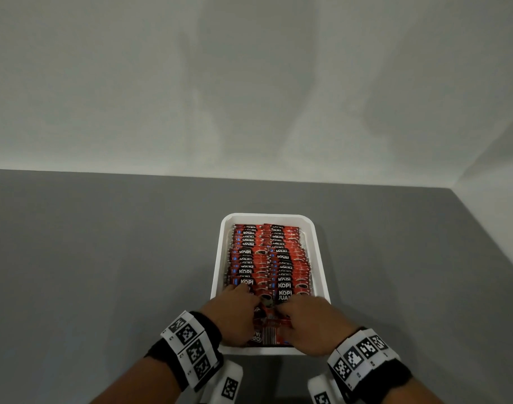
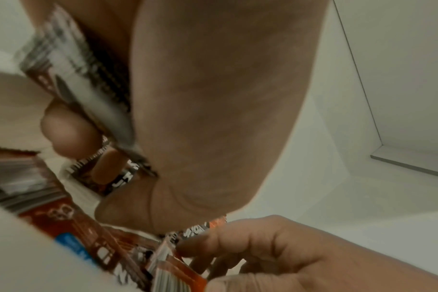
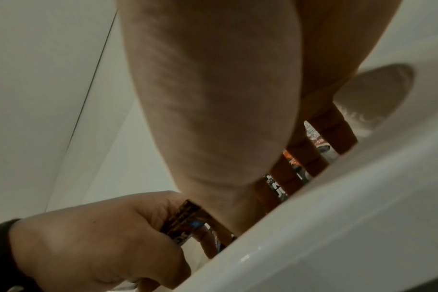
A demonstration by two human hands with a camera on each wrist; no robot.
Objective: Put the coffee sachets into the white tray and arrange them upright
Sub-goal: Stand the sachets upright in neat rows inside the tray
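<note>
A white rectangular plastic tray (image 1: 319,249) with rounded corners sits on a flat grey tabletop (image 1: 103,258) against a pale wall (image 1: 249,83). It is filled with two side-by-side rows of red-and-black foil coffee sachets (image 1: 267,258), standing on edge and overlapping towards the far end; the white lettering "KOPI" repeats down both rows, and the nearest sachet on the right reads "KOPI JUA", the rest being covered. Both hands are inside the near end of the tray. The left hand (image 1: 235,313) has its fingers curled around a few loose sachets (image 1: 268,335), one showing a barcode; in the left wrist view a sachet (image 2: 88,83) lies pinched between thumb and fingers. The right hand (image 1: 306,322) curls over the same near cluster, fingertips (image 3: 313,158) pressed down among the packets. Black wristbands with white square-coded marker blocks (image 1: 191,342) wrap both wrists.
</note>
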